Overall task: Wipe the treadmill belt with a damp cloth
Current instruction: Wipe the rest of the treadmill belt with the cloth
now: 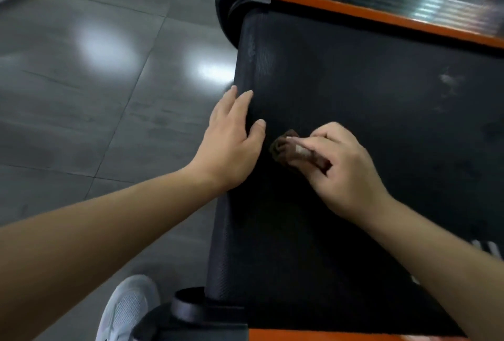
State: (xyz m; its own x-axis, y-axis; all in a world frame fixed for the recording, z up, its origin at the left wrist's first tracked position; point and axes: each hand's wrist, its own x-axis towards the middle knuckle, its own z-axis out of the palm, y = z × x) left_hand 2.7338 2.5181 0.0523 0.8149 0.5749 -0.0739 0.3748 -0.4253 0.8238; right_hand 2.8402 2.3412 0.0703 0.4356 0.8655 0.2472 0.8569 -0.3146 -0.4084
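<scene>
Right grip on cloth atop belt, left hand beside, orange rail beyond.

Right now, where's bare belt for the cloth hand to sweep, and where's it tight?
Free: belt between the right hand and the far orange rail, and from the hands down to the near orange rail. Tight: the cloth sits close beside the left hand at the belt's end.

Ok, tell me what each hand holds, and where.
Right hand pinches the bunched brown cloth by one end; left hand holds nothing, resting flat on the treadmill belt.
</scene>
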